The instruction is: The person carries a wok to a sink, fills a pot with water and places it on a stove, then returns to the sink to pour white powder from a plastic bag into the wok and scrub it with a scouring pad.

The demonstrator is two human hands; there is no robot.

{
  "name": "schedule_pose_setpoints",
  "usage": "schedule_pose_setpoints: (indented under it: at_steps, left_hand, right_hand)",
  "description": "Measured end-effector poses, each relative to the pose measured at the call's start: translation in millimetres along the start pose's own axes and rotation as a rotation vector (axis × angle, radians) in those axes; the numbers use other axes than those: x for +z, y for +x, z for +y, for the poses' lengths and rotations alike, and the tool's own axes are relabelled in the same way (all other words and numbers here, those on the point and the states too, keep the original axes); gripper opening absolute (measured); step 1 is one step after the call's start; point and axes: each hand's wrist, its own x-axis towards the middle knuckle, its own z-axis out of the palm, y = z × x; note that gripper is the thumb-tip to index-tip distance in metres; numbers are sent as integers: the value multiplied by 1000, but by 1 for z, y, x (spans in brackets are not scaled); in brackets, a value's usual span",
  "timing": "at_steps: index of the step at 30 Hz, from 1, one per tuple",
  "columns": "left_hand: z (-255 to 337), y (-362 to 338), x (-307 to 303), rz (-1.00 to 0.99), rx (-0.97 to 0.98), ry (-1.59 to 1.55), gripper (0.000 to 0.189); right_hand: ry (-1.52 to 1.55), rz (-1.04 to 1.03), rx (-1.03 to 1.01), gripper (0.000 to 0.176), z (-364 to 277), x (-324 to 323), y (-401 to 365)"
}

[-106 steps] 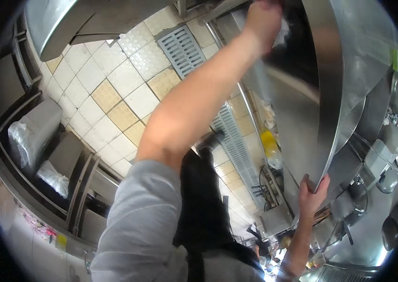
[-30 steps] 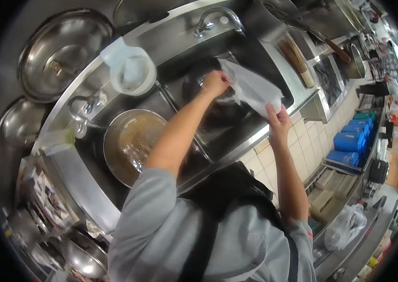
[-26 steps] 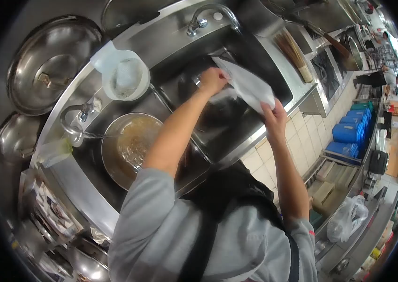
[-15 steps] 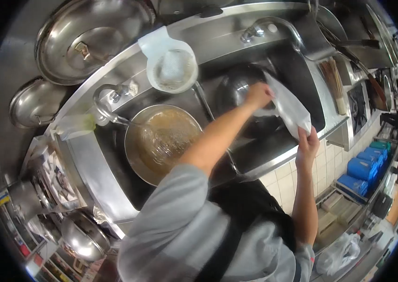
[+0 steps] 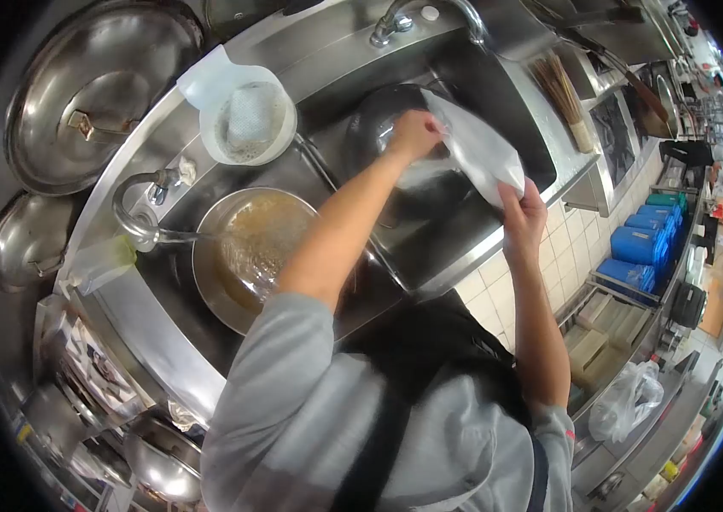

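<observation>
A white sheet or flat bag point(image 5: 474, 149) is stretched between my two hands over the right sink basin. My left hand point(image 5: 417, 134) pinches its upper left edge, fingers closed. At its lower right end, my right hand point(image 5: 524, 209) grips it between thumb and fingers. Beneath them, a dark, shiny round pan or bowl point(image 5: 370, 128) lies in the basin, partly hidden by my left hand and the sheet. In the left basin, a wide metal pan point(image 5: 206, 271) holds brownish, rippling liquid below a tap point(image 5: 135, 218); my left forearm crosses near its right rim.
A white scoop-like container point(image 5: 283, 136) with foamy water sits at the back between the basins. Another tap point(image 5: 385, 30) curves over the right basin. A bamboo brush point(image 5: 565, 98) lies on the right ledge. Large metal lids point(image 5: 46, 77) stand at left. Blue containers point(image 5: 637, 245) are at right.
The camera view has shifted, so the sinks and pans appear farther left. Both hands still hold the white sheet, whose angle and shape have changed slightly.
</observation>
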Motion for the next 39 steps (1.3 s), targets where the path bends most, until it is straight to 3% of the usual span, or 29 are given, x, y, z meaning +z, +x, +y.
schedule_pose_setpoints:
  at_steps: [8,11,14,21,30,32,35,37,39]
  left_hand:
    - [7,4,-1,-25,-37,37,17]
    - [21,10,-1,-14,-36,31,20]
    - [46,17,-5,-1,-15,-16,20]
    - [79,29,0,-86,138,-68,15]
    - [121,15,-17,-69,196,89,17]
    - [126,10,-35,-9,266,146,17]
    - [142,-9,-76,23,181,52,17]
    - [158,-26,-111,73,227,106,17]
    - [153,-32,-142,61,202,-41,15]
  right_hand:
    - [54,42,0,25,-1,1,-2]
    - [203,58,52,28,13,-6,-4]
    - [510,180,206,34,33,-8,-5]
    - [743,254,395,38,53,-4,-12]
    - [880,117,571,49,77,13,-9]
    - [824,83,575,50,73,21,-10]
    - [785,-69,527,46,55,30,-7]
    - [736,-117,486,44,27,43,-5]
    - [684,-127,463,43,-2,66,-3]
